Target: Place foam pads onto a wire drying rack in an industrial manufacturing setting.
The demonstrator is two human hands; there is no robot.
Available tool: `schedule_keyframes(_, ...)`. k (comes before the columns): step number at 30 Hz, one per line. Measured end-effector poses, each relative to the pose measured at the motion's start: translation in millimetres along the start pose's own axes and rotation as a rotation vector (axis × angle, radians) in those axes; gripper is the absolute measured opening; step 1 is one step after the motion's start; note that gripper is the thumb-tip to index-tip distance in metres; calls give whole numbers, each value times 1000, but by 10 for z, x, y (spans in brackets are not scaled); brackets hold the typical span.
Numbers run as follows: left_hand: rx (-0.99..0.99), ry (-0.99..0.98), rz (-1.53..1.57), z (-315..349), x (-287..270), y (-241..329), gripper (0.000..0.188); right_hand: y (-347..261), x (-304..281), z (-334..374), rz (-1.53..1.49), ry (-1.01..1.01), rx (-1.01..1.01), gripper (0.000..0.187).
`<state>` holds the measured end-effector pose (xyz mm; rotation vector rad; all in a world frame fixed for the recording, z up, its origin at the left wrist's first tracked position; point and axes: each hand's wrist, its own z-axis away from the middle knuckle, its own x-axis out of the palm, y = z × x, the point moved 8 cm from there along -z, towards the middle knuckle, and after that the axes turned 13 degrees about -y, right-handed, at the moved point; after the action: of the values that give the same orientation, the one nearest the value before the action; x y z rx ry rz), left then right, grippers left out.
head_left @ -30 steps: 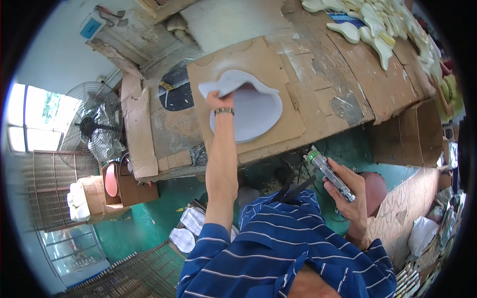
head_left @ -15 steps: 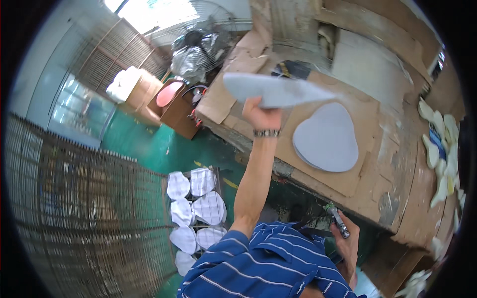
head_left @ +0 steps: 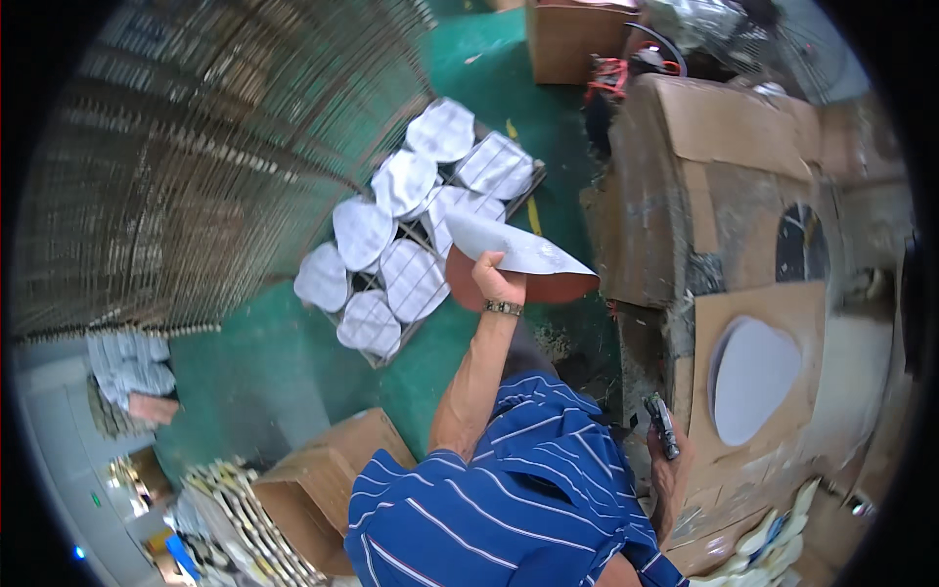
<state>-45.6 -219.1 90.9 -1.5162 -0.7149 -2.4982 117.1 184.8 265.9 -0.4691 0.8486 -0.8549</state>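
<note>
My left hand pinches one edge of a curved, flexible sheet, pale grey-white on top and reddish-brown underneath. It holds the sheet up over the floor, in front of a low wire rack with several white rounded pads laid on it. At the table's near edge, my right hand is closed around a small metal tool with a greenish tip, which looks like a spray gun. On the table, a stack of pale rounded sheets lies on a brown cardboard piece.
A tall stack of wire racks rises at the left. An open cardboard box stands lower left beside pale stacked pieces. The cardboard-covered table fills the right side. Another box sits at the back on the green floor.
My view has turned left, toward the racks. My left hand has carried the sheet away from above the table to beside the pad-covered rack. My right hand still grips the metal tool.
</note>
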Motion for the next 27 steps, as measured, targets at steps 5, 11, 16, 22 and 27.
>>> schedule_keyframes(5, 95, 328, 130, -796, -1194, 1062, 41, -781, 822, -744, 79, -229, 110, 49)
schedule_keyframes(11, 443, 423, 192, -1262, -2052, 2059, 47, -1425, 1600, -1517, 233, -392, 193, 50)
schedule_keyframes(16, 665, 547, 234, -1473, -2950, 3155, 55, -1752, 2296, -2046, 347, -554, 232, 51)
schedule_keyframes(22, 962, 543, 268, -1576, -4149, 4633, 53, -1863, 3014, -2785, 642, -666, 135, 48)
schedule_keyframes(27, 1171, 528, 229, -1209, -4988, 5320, 55, -1657, 3308, -3147, 836, -663, 174, 29)
